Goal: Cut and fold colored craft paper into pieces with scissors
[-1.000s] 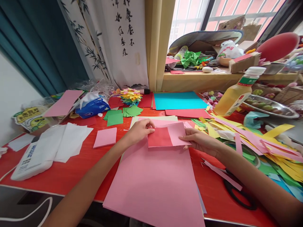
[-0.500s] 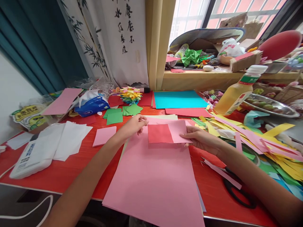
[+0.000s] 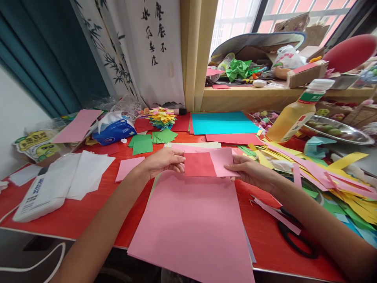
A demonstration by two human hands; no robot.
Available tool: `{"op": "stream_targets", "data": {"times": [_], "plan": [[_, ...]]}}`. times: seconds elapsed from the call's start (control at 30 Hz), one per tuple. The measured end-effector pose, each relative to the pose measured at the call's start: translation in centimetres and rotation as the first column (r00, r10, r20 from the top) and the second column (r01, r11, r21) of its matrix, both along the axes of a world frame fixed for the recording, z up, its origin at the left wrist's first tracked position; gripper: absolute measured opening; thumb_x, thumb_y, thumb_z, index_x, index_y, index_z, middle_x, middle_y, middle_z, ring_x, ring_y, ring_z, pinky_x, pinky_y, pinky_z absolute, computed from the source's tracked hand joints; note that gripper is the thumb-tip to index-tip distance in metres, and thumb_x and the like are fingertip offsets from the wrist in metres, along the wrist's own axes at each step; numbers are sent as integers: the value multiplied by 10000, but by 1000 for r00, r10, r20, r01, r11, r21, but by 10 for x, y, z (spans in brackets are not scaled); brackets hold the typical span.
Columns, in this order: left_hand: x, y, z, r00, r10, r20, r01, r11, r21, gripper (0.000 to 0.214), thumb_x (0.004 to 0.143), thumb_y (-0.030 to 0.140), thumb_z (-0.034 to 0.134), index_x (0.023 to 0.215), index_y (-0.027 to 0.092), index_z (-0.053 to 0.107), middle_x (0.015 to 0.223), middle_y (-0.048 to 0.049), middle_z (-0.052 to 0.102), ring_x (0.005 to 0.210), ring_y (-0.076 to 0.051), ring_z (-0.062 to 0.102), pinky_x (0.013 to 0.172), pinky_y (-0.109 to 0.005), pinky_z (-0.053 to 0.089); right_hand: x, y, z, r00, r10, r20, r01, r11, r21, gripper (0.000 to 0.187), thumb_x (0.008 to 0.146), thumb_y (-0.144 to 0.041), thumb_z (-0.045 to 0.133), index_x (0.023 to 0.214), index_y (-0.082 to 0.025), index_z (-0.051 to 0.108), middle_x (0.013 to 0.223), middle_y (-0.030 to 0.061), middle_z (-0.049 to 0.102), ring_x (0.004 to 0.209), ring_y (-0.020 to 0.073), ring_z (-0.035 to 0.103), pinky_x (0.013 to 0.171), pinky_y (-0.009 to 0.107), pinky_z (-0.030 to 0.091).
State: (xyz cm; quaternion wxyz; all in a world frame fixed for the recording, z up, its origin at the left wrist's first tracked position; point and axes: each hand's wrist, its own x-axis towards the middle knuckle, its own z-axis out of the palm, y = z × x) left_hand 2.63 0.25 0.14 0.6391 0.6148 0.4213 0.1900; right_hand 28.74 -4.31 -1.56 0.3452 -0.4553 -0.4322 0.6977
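Observation:
A small red paper square (image 3: pixel 199 164) lies on a pink paper square (image 3: pixel 222 160), both held just above a large pink sheet (image 3: pixel 191 224) on the red table. My left hand (image 3: pixel 163 161) pinches the left edge of the red square. My right hand (image 3: pixel 249 171) grips the right edge of the pink square, thumb on top.
Black scissors (image 3: pixel 297 239) lie by my right forearm. Yellow, pink and green paper strips (image 3: pixel 332 177) pile at the right. A juice bottle (image 3: pixel 294 114), teal sheet (image 3: pixel 222 124), green squares (image 3: pixel 147 143), tissue pack (image 3: pixel 114 129) and white papers (image 3: pixel 79 177) stand around.
My left hand let go of the red square, pulled back a little, then came back to pinch its left edge. The papers rose slightly; my right hand kept its grip.

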Motion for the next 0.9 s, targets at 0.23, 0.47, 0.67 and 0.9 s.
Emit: {"op": "stream_targets", "data": {"times": [0.23, 0.47, 0.67, 0.9], "plan": [[1, -1, 0, 1000, -4, -26, 4, 1000, 9, 210, 731, 267, 594, 597, 135, 498, 602, -33, 627, 536, -79, 581, 558, -188, 478, 1, 0, -1, 1000, 13, 12, -13, 1000, 22, 253, 757, -74, 562, 993, -161, 588, 895, 52, 631, 653, 97, 623, 539, 151, 555], [2, -2, 1, 999, 3, -40, -2, 1000, 6, 203, 737, 232, 571, 580, 140, 480, 577, -32, 622, 525, -80, 582, 552, -188, 479, 2, 1, -4, 1000, 22, 5, -22, 999, 27, 262, 763, -74, 554, 1000, -176, 595, 893, 37, 634, 655, 96, 626, 555, 158, 564], [6, -3, 0, 997, 55, -57, -53, 998, 39, 174, 735, 185, 550, 582, 132, 487, 549, -33, 619, 499, -79, 576, 533, -187, 468, 1, 0, -1, 1000, 18, 1, -18, 999, 38, 280, 757, -74, 554, 1016, -177, 584, 924, 41, 632, 689, 110, 633, 572, 184, 577], [13, -5, -1, 980, 180, 83, -191, 971, 144, 117, 717, 180, 570, 630, 128, 511, 506, -15, 605, 454, -92, 560, 485, -198, 455, 1, 0, 4, 991, -102, -85, 111, 988, 106, 82, 776, -191, 579, 854, -165, 586, 757, 12, 638, 602, 96, 629, 546, 167, 549]]}}
